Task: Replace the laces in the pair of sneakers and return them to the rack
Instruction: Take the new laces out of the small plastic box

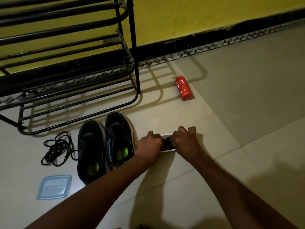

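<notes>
Two black sneakers stand side by side on the floor with no laces, the left one (90, 151) and the right one (118, 138), toes toward the black metal rack (69, 52). A loose pile of black laces (57, 147) lies left of them. Right of the shoes sits a small white container (167, 150) with dark laces (167, 143) inside. My left hand (149, 145) and my right hand (184, 140) are both at the container, fingers curled onto the dark laces in it. How much of the container's contents each hand grips is hidden.
A clear bluish plastic lid (54, 186) lies on the floor at the lower left. A red body-wash bottle (184, 87) lies near the yellow wall (198, 17). The rack's shelves carry nothing that I can see.
</notes>
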